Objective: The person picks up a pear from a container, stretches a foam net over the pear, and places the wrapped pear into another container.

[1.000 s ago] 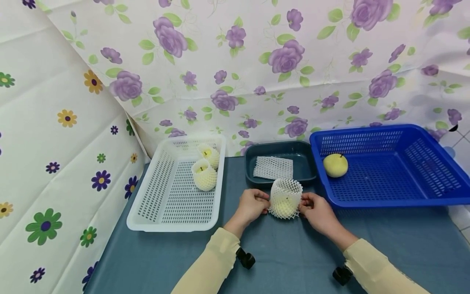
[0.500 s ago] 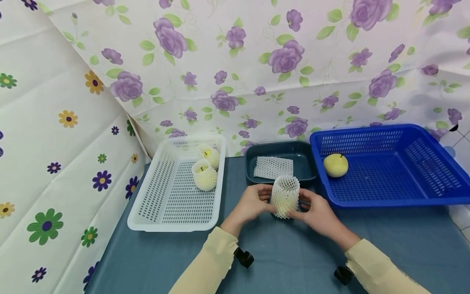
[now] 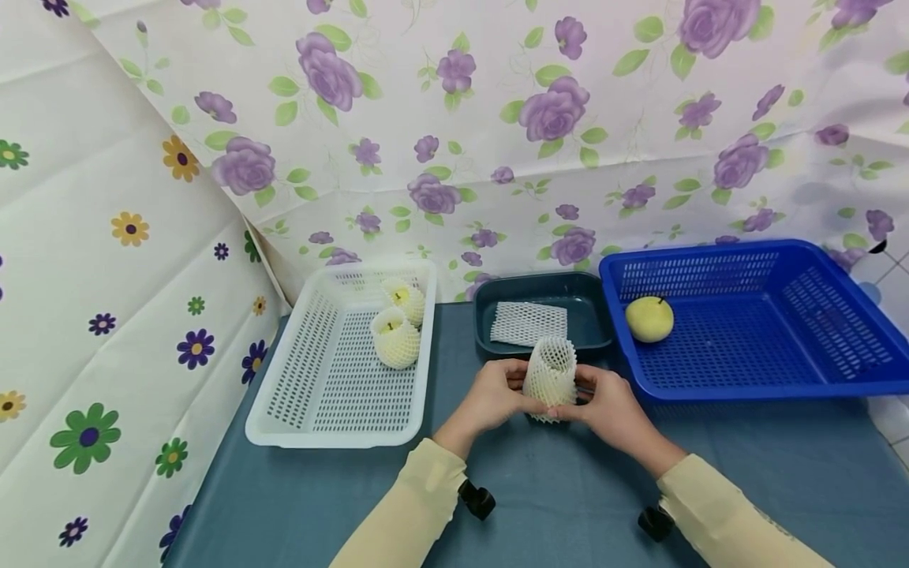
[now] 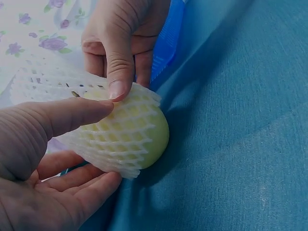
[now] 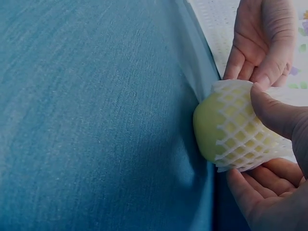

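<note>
A pale yellow pear (image 4: pixel 159 137) sits inside a white foam net sleeve (image 3: pixel 551 375), its bottom end bare in both wrist views. The sleeve stands up past the fruit as an open tube in the head view. My left hand (image 3: pixel 497 392) grips the netted pear from the left, thumb across the front and fingers behind. From the other side my right hand (image 3: pixel 604 402) grips it the same way. Both thumb tips meet on the netting in the left wrist view. The pear's stem shows through the mesh there.
A white basket (image 3: pixel 334 438) at left holds two netted pears (image 3: pixel 395 339). Behind the hands, a dark green tray (image 3: pixel 592 315) contains flat foam netting (image 3: pixel 529 323). At right, a blue basket (image 3: pixel 753 390) holds one bare pear (image 3: pixel 649 319). Floral sheets hang behind and at left.
Both hands went from pinching the sleeve's sides to wrapping round it, thumbs coming together in front. The sleeve now looks narrower and tilts slightly. Baskets and tray stayed put.
</note>
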`<state>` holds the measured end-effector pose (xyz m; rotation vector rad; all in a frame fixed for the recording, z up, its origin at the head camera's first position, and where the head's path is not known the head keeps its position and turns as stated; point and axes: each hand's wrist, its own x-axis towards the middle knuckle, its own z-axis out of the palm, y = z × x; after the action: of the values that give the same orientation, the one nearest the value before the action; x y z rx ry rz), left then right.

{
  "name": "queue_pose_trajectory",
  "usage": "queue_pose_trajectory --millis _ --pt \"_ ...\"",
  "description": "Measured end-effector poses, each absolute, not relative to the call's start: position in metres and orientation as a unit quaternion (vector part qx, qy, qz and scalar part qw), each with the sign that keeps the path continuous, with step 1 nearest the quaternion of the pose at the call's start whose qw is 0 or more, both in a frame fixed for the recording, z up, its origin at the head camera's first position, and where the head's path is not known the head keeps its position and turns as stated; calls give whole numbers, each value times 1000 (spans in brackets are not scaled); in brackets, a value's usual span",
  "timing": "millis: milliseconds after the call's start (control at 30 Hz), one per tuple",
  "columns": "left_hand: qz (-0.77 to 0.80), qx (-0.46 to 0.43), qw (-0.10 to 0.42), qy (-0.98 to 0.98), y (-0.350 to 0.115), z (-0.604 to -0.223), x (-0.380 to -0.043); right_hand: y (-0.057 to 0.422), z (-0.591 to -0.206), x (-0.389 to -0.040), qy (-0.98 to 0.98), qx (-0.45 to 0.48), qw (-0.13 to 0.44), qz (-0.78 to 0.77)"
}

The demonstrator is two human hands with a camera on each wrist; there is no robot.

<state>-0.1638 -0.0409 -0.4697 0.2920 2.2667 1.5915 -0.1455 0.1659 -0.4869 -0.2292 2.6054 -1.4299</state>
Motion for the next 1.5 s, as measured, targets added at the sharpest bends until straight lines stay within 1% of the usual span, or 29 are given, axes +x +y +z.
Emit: queue_pose_trajectory --millis 433,967,1233,1500 --pt "560 96 183 802 -39 -474 -166 166 -491 -150 868 -88 83 -482" --pt "550 76 209 805 -38 -478 -169 167 -496 -153 861 -102 105 -487" --pt "545 79 202 810 -38 -484 -167 164 -497 -155 880 -101 114 -450" --pt "601 85 212 766 -43 -490 -167 161 -496 -150 877 -99 123 -453"
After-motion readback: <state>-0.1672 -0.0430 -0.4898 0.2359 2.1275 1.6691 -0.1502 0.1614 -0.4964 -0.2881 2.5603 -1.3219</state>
